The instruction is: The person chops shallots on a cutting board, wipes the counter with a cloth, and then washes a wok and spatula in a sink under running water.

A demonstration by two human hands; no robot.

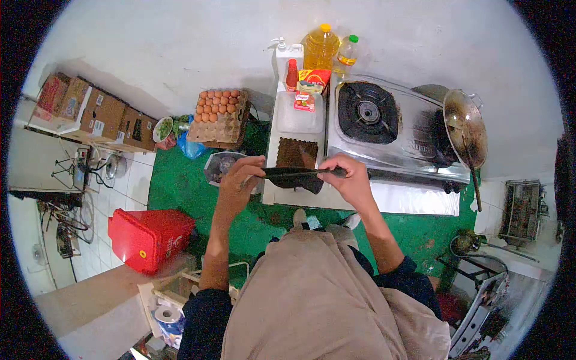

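Between my two hands a dark, thin folded piece, apparently cloth, [293,179] is stretched level, with a slack part sagging beneath it. My left hand [239,177] pinches its left end, and my right hand [347,175] pinches the right end. Just beyond it, a brown textured mat or cloth [297,152] with a wavy edge lies on the white counter [288,197]. Behind that sits a clear plastic container [291,117] with a red-and-white packet [304,102] on top.
To the right stands a gas stove [414,135] with a wok [465,129] on its right side. Oil [321,49] and sauce bottles [291,75] line the wall. Egg trays [217,117] stand at left, a red bin [150,239] lower left.
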